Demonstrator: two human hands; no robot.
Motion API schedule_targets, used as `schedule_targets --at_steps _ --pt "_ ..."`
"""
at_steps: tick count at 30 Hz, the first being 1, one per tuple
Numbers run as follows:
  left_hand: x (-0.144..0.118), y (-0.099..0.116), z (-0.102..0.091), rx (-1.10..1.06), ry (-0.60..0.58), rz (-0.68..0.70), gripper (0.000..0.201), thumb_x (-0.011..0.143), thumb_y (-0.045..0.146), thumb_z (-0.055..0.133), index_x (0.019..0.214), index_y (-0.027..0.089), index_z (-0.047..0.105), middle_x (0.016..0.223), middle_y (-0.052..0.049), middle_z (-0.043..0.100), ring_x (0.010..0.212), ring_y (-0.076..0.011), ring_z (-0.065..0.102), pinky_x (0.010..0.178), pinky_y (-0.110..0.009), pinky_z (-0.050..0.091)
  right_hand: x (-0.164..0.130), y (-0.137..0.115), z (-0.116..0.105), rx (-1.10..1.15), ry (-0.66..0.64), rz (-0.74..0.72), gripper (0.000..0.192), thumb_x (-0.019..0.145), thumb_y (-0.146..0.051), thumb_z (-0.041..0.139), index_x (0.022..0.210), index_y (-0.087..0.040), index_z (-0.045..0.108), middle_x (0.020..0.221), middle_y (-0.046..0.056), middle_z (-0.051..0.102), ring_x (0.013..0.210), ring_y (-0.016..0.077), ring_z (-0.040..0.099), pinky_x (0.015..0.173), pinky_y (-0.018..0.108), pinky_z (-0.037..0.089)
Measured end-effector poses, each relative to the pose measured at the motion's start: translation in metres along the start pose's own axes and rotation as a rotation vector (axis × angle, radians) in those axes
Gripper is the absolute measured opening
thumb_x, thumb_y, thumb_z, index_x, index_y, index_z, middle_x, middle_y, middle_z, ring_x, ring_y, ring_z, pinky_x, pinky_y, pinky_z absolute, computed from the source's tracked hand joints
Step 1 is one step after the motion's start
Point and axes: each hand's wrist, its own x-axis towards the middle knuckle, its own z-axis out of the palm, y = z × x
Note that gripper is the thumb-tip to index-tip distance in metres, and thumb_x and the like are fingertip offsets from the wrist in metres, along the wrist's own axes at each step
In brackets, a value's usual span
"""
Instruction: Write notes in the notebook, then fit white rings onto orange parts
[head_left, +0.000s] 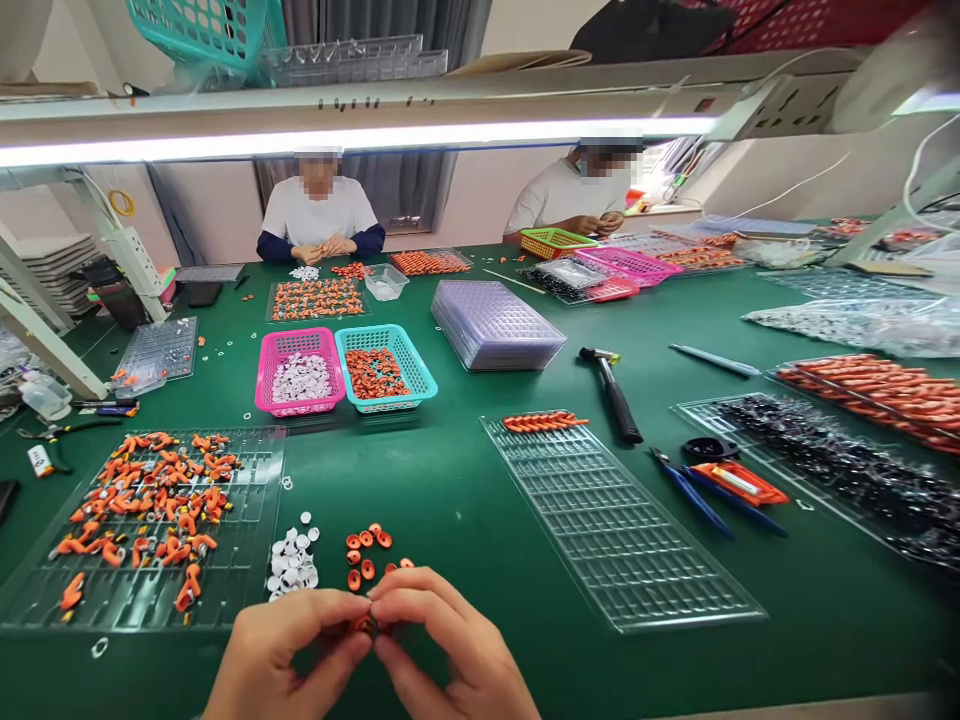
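My left hand (289,645) and my right hand (450,640) meet at the front of the green table. Both pinch a small orange piece (364,624) between thumbs and fingertips, which hide most of it. Just beyond the fingers lie several orange cup-shaped caps (367,569). A small heap of white round caps (295,560) sits by my left hand. Farther left, curved orange parts (176,480) with metal ends are piled on a clear ribbed tray (255,500). To the right, another clear tray (600,510) carries a row of orange parts (544,422) at its far end.
Ahead stand a pink basket (262,385) of white caps, a turquoise basket (427,385) of orange caps and stacked plastic trays (495,325). A hammer (615,395), blue-handled pliers (701,500) and trays of black parts (847,465) lie right. Two people sit opposite beneath a lamp bar (375,135).
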Motion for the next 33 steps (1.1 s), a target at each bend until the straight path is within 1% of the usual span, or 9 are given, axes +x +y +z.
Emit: schedule_targets --at_steps 3,9,12,15,19,21,25,29,33 --pt "-0.001 0.001 0.002 0.004 0.014 -0.019 0.032 0.08 0.009 0.069 0.104 0.03 0.069 0.087 0.006 0.081 0.07 -0.0111 0.076 0.067 -0.012 0.059 0.001 -0.002 0.001 -0.065 0.043 -0.017 0.031 0.078 0.0 0.058 0.098 -0.023 0.062 0.091 0.005 0.069 0.083 0.0171 0.069 0.078 0.025 0.059" --pt "-0.005 0.001 0.01 -0.005 0.147 -0.029 0.031 0.078 0.011 0.069 0.101 0.033 0.071 0.084 0.006 0.081 0.066 -0.0117 0.075 0.066 -0.012 0.058 0.002 -0.003 0.005 -0.109 0.081 -0.013 0.029 0.078 0.0 0.057 0.095 -0.023 0.062 0.087 0.005 0.07 0.079 0.0167 0.07 0.072 0.025 0.06" --pt "-0.005 0.0 0.007 0.028 0.108 0.01 0.036 0.078 0.008 0.07 0.104 0.032 0.07 0.088 0.006 0.081 0.071 -0.0114 0.076 0.071 -0.011 0.057 0.0 -0.002 0.007 -0.127 0.093 0.008 0.026 0.078 -0.001 0.058 0.091 -0.023 0.062 0.088 0.004 0.07 0.081 0.0168 0.071 0.077 0.026 0.059" --pt "-0.004 0.0 0.002 0.072 0.064 0.062 0.039 0.077 0.006 0.071 0.107 0.031 0.069 0.091 0.006 0.081 0.075 -0.0114 0.077 0.074 -0.01 0.057 -0.004 0.0 0.006 -0.144 0.071 0.071 0.021 0.079 -0.004 0.06 0.089 -0.023 0.063 0.093 0.005 0.07 0.086 0.0174 0.071 0.08 0.027 0.059" --pt "-0.004 0.0 0.002 0.055 0.087 0.083 0.041 0.076 0.003 0.071 0.107 0.031 0.071 0.091 0.005 0.081 0.075 -0.0122 0.078 0.074 -0.011 0.057 -0.007 0.002 0.006 -0.144 0.044 0.091 0.021 0.081 -0.006 0.061 0.091 -0.023 0.065 0.094 0.004 0.07 0.086 0.0168 0.071 0.08 0.026 0.058" --pt "-0.005 0.0 0.005 0.017 0.128 0.059 0.04 0.075 0.003 0.071 0.104 0.031 0.073 0.089 0.005 0.082 0.074 -0.0131 0.078 0.073 -0.012 0.058 -0.005 0.001 0.007 -0.117 0.052 0.078 0.023 0.081 -0.004 0.059 0.091 -0.023 0.065 0.091 0.003 0.07 0.083 0.016 0.071 0.08 0.026 0.058" --pt "-0.008 -0.001 0.013 -0.058 0.205 -0.05 0.033 0.077 0.01 0.071 0.099 0.034 0.076 0.087 0.005 0.082 0.072 -0.0153 0.078 0.071 -0.017 0.06 0.0 -0.003 0.01 -0.083 0.104 0.05 0.024 0.079 -0.001 0.057 0.088 -0.022 0.065 0.085 0.003 0.071 0.077 0.0156 0.07 0.073 0.025 0.059" --pt "-0.012 -0.001 0.016 -0.064 0.214 -0.099 0.031 0.079 0.012 0.07 0.099 0.035 0.077 0.087 0.005 0.082 0.073 -0.0158 0.077 0.072 -0.018 0.06 0.003 -0.004 0.012 -0.104 0.127 0.048 0.023 0.078 -0.001 0.056 0.085 -0.022 0.066 0.082 0.003 0.07 0.074 0.0152 0.07 0.072 0.025 0.059" --pt "-0.012 0.0 0.019 -0.039 0.247 -0.117 0.028 0.077 0.013 0.07 0.095 0.033 0.078 0.084 0.003 0.082 0.07 -0.0167 0.077 0.069 -0.02 0.06 0.003 -0.003 0.014 -0.11 0.132 0.046 0.022 0.078 -0.002 0.056 0.084 -0.022 0.065 0.081 0.003 0.07 0.074 0.0158 0.07 0.071 0.026 0.059"
